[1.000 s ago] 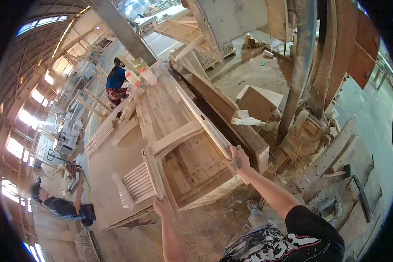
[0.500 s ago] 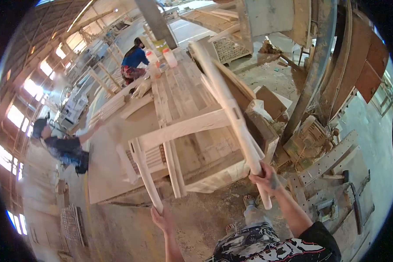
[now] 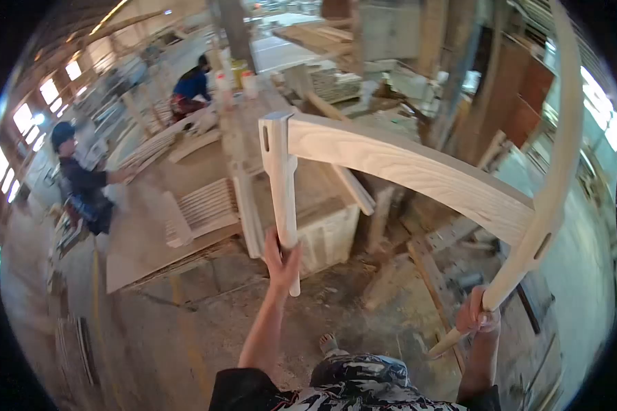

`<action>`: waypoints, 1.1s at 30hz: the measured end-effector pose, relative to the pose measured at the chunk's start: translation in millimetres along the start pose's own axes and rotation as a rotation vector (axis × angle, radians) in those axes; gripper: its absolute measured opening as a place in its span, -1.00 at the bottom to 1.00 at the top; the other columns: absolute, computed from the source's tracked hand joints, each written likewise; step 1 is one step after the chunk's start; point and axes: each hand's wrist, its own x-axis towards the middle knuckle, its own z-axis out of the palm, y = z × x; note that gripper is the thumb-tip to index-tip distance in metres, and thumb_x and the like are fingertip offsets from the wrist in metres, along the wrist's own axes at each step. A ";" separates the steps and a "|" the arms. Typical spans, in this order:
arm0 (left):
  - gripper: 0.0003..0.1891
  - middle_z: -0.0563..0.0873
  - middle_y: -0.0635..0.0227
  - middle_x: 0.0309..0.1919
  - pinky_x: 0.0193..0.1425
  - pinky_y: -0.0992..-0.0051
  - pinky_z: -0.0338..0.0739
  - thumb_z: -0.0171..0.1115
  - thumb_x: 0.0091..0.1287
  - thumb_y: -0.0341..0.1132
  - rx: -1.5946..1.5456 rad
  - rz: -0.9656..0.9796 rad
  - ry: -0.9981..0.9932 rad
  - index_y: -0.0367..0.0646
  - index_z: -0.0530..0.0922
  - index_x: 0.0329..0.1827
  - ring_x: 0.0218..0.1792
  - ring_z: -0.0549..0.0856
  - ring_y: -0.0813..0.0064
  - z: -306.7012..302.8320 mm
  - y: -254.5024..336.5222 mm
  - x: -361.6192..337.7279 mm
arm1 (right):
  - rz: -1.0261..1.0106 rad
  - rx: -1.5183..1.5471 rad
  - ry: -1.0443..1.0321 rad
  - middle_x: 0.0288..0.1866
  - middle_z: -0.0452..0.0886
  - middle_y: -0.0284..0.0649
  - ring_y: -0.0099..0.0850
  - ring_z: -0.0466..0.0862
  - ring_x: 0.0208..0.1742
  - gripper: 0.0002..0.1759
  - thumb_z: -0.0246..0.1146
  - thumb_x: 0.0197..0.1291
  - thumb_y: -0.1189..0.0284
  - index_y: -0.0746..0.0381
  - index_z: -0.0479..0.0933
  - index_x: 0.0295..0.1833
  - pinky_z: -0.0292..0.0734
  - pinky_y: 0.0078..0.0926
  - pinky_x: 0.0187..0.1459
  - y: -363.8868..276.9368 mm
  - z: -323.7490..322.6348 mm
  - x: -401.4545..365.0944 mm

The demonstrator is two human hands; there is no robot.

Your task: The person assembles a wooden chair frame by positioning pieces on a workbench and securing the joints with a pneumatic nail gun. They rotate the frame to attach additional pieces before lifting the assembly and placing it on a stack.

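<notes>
A pale wooden chair frame (image 3: 411, 164) hangs in front of me, clear of the worktable. Its broad curved rail joins a short leg (image 3: 280, 185) on the left to a long bent post (image 3: 559, 151) on the right. Slots are cut in both uprights. My left hand (image 3: 281, 264) is closed around the lower part of the short leg, whose end sticks out below it. Around the lower part of the long post, my right hand (image 3: 478, 314) is wrapped, with the post's tip showing beyond it.
Behind the frame stands a worktable (image 3: 140, 243) with slatted wood pieces (image 3: 209, 209) on it. A person in a cap (image 3: 82, 178) stands at its left side; another in blue (image 3: 190, 85) is farther back. Timber pieces (image 3: 435, 288) lie on the floor at right.
The chair frame has swung to the right and come closer, away from the tabletop. Both hands have moved right with it, the left one also upward. My view has turned right.
</notes>
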 end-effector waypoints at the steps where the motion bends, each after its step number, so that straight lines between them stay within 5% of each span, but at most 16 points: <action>1: -0.48 0.62 0.35 -0.15 -0.15 0.58 0.51 0.36 0.33 -0.47 -0.021 0.018 -0.052 -0.21 0.39 0.32 -0.20 0.60 0.58 19.4 25.6 11.5 | 0.008 -0.008 0.047 -0.64 0.50 -0.26 -0.49 0.36 -0.73 -0.57 0.52 0.16 0.23 0.32 0.49 -0.40 0.21 -0.44 -0.68 -6.4 3.8 -28.6; 3: -0.40 0.60 0.37 -0.15 -0.13 0.54 0.55 0.35 0.30 -0.51 -0.323 -0.272 -0.223 -0.14 0.32 0.39 -0.18 0.59 0.59 60.5 89.3 23.8 | 0.006 -0.027 0.153 -0.65 0.50 -0.26 -0.52 0.38 -0.72 -0.57 0.53 0.16 0.23 0.35 0.51 -0.40 0.23 -0.49 -0.68 -15.6 0.2 -88.2; 7: -0.36 0.56 0.40 -0.14 -0.18 0.56 0.56 0.32 0.22 -0.59 -0.553 -0.222 -0.439 -0.09 0.30 0.37 -0.23 0.59 0.63 155.3 120.0 -45.8 | -0.014 -0.180 0.383 -0.65 0.48 -0.28 -0.59 0.38 -0.72 -0.46 0.57 0.11 0.13 0.39 0.51 -0.36 0.25 -0.53 -0.69 -41.4 -0.8 -211.8; 16: -0.39 0.59 0.30 0.06 0.06 0.44 0.61 0.33 0.17 -0.64 -0.767 -0.309 -0.871 -0.17 0.32 0.29 -0.04 0.65 0.51 366.2 262.0 -247.5 | -0.054 -0.150 0.759 -0.55 0.47 -0.33 -0.59 0.35 -0.67 -0.61 0.56 0.10 0.35 0.34 0.47 -0.33 0.20 -0.52 -0.69 -122.3 25.5 -473.8; 20: -0.39 0.60 0.31 0.09 0.14 0.34 0.59 0.36 0.20 -0.63 -0.854 -0.390 -0.987 -0.15 0.32 0.29 0.13 0.61 0.37 452.5 310.1 -330.1 | -0.024 -0.245 0.516 -0.49 0.55 -0.32 -0.56 0.50 -0.53 -0.69 0.55 0.08 0.42 0.38 0.57 -0.29 0.37 -0.56 -0.55 -146.4 23.1 -539.2; 24: -0.45 0.56 0.32 0.18 0.29 0.31 0.52 0.29 0.34 -0.55 -0.896 -0.426 -1.205 -0.10 0.35 0.38 0.19 0.57 0.41 525.7 341.7 -400.1 | 0.279 -0.380 0.462 -0.45 0.64 -0.28 -0.57 0.60 -0.44 -0.65 0.56 0.15 0.28 0.34 0.63 -0.22 0.46 -0.55 -0.45 -140.3 24.5 -566.1; 26: -0.52 0.59 0.29 0.14 0.25 0.30 0.54 0.29 0.35 -0.52 -0.871 -0.405 -1.294 -0.10 0.40 0.31 0.16 0.59 0.38 558.0 342.3 -432.5 | 0.447 -0.476 0.542 -0.43 0.70 -0.26 -0.53 0.67 -0.40 -0.61 0.55 0.17 0.21 0.32 0.66 -0.16 0.52 -0.49 -0.41 -140.2 24.0 -567.8; 29: -0.62 0.63 0.25 0.07 0.18 0.29 0.57 0.28 0.36 -0.46 -0.719 -0.287 -1.386 -0.10 0.46 0.22 0.10 0.63 0.33 594.7 325.6 -483.4 | 0.396 -0.817 0.733 -0.41 0.75 -0.18 -0.36 0.76 -0.38 -0.60 0.55 0.17 0.17 0.28 0.68 -0.12 0.59 -0.34 -0.33 -128.1 20.9 -555.7; 30: -0.66 0.65 0.24 0.05 0.16 0.29 0.58 0.28 0.37 -0.45 -0.600 -0.171 -1.424 -0.10 0.49 0.19 0.08 0.65 0.31 600.5 311.8 -503.6 | 0.410 -0.898 0.776 -0.37 0.77 -0.10 -0.13 0.80 -0.32 -0.62 0.52 0.16 0.17 0.24 0.68 -0.10 0.65 -0.20 -0.25 -125.0 12.9 -554.1; 33: -0.76 0.69 0.20 -0.01 0.10 0.29 0.61 0.27 0.38 -0.39 -0.230 0.254 -1.522 -0.10 0.56 0.09 0.03 0.68 0.27 573.9 256.7 -565.8 | 0.708 -1.261 0.855 -0.36 0.77 -0.08 -0.02 0.78 -0.30 -0.66 0.47 0.13 0.13 0.11 0.67 -0.10 0.65 -0.11 -0.24 -96.1 -35.7 -559.0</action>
